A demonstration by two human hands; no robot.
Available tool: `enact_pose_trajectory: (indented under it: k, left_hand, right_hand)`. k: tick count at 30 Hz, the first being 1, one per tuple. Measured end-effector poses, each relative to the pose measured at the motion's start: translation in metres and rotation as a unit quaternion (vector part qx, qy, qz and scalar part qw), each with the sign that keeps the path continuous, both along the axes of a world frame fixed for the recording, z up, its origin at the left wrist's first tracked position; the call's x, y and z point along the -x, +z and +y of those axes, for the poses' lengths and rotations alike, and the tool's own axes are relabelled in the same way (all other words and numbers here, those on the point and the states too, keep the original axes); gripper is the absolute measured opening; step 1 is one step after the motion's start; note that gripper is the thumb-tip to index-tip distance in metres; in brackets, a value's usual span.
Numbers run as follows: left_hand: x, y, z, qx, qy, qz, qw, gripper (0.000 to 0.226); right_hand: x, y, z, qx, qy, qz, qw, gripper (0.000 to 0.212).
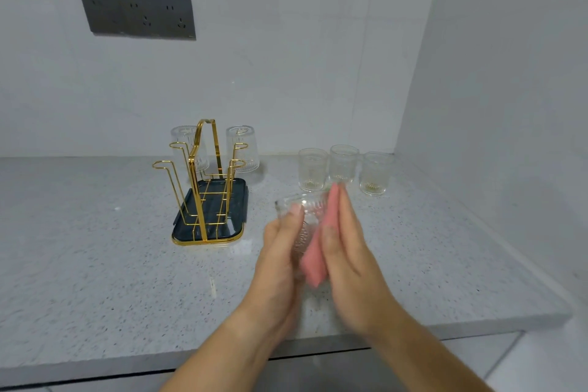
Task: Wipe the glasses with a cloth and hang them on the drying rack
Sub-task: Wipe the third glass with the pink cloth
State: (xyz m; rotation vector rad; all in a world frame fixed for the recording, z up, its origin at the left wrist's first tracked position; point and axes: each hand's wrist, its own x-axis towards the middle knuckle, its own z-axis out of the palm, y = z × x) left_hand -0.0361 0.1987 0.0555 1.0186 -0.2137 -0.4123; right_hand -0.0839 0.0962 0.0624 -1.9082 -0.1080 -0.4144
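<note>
My left hand (276,264) grips a clear ribbed glass (302,226), held tilted above the counter with the thumb near its rim. My right hand (350,258) holds a pink cloth (313,264) against the glass's side, fingers straight and the thumb lying over the cloth. To the left stands the gold wire drying rack (203,188) on its dark tray (210,229). Two glasses hang upside down on its far pegs, one at the left (187,146) and one at the right (243,149). Three upright glasses (343,164) stand in a row behind my hands.
The speckled grey counter (95,248) ends in a front edge near my forearms. A wall (493,105) closes off the right side behind the three glasses. A dark socket panel (136,14) is on the back wall. The rack's near pegs carry nothing.
</note>
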Motion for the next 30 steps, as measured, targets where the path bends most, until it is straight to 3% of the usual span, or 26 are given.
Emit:
enact_pose_trajectory:
  k: [5,8,11,14,19,22,26,30]
  left_hand:
    - [-0.004,0.001,0.008,0.003,0.039,0.006,0.999,0.071]
    - [-0.001,-0.002,0.007,-0.003,0.032,0.011,0.999,0.074]
    - [0.000,-0.008,0.002,0.001,0.003,0.004,1.000,0.070]
    - [-0.001,-0.002,0.005,0.009,-0.029,-0.021,0.999,0.050]
    - [-0.003,0.004,0.014,-0.007,-0.007,-0.046,0.999,0.064]
    - [-0.001,0.002,0.015,-0.003,-0.013,-0.030,0.999,0.072]
    - [-0.002,-0.002,0.011,0.009,-0.056,-0.009,0.998,0.049]
    - [-0.006,0.001,0.009,0.038,-0.068,0.009,0.997,0.049]
  right_hand:
    - [0.014,-0.027,0.009,0.061,0.002,-0.007,0.998,0.058]
    - [0.007,-0.008,0.002,0.000,0.007,0.014,1.000,0.050]
    - [-0.006,0.012,-0.011,-0.105,-0.006,0.020,0.994,0.060]
    - [-0.002,0.008,-0.007,-0.065,0.005,0.020,0.998,0.058]
    - [0.015,-0.027,0.011,0.011,0.020,0.000,1.000,0.056]
    - [0.011,-0.014,0.006,-0.041,0.023,0.013,0.999,0.050]
    - [-0.012,0.010,-0.010,-0.101,-0.001,0.020,0.995,0.046]
    - [-0.009,0.009,0.001,-0.088,0.013,0.029,0.996,0.059]
